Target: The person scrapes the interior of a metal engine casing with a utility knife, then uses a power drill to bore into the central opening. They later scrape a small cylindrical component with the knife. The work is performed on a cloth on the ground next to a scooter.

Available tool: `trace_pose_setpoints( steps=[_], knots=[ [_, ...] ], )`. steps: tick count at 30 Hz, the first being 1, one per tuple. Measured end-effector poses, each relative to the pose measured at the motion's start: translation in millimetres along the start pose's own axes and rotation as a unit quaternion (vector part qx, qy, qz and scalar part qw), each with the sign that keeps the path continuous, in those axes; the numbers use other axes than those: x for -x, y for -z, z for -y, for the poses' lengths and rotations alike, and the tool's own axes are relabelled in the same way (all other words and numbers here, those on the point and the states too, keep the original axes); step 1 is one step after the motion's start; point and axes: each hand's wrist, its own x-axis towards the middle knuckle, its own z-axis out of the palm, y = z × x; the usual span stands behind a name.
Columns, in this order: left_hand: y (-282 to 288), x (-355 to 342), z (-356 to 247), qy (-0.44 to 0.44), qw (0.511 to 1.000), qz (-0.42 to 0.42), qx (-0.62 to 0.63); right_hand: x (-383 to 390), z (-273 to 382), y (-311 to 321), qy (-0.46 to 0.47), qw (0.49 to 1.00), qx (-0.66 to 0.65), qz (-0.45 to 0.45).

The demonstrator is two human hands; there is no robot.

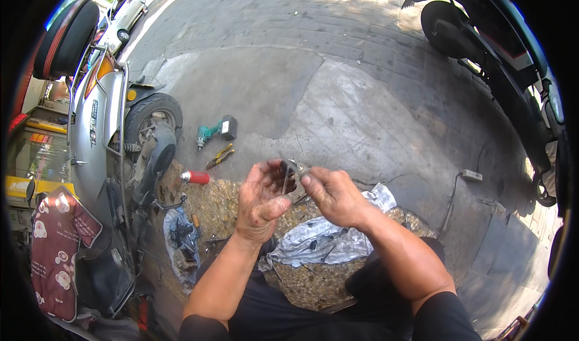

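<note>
My left hand (260,199) holds a small dark metal part (287,175) upright between thumb and fingers. My right hand (333,194) meets it from the right, its fingertips pinched on the same part or on a thin piece at its top; which one is too small to tell. Both hands hover above a crumpled silver-grey sheet (319,239) lying on the ground, with a few small dark pieces on it. My knees in black trousers frame the lower edge.
A silver scooter (105,136) stands at the left, its rear wheel (154,114) exposed. On the pavement lie a green power drill (216,131), yellow-handled pliers (220,157), a red-and-white can (195,177) and a dark bag of tools (180,235). A black scooter (500,45) is at the right, a power strip (471,175) beside it.
</note>
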Motion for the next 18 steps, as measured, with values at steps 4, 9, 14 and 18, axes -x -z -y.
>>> trace_pose_setpoints(
  steps=[4,9,14,18],
  knots=[
    [1.1,1.5,-0.8,0.013,0.999,0.025,0.028,-1.3,-2.0,0.8,-0.053,0.986,0.138,-0.078],
    [6.7,-3.6,0.9,0.02,0.999,0.011,0.023,6.0,-7.5,-8.3,0.017,0.994,-0.094,0.048],
    [8.7,-2.5,0.7,0.016,1.0,0.019,0.016,5.8,-11.6,-10.6,-0.051,0.994,-0.076,0.055],
    [6.0,-3.3,0.8,0.021,1.0,0.014,-0.012,2.4,-10.1,-8.7,-0.014,0.996,0.072,-0.056]
  ],
)
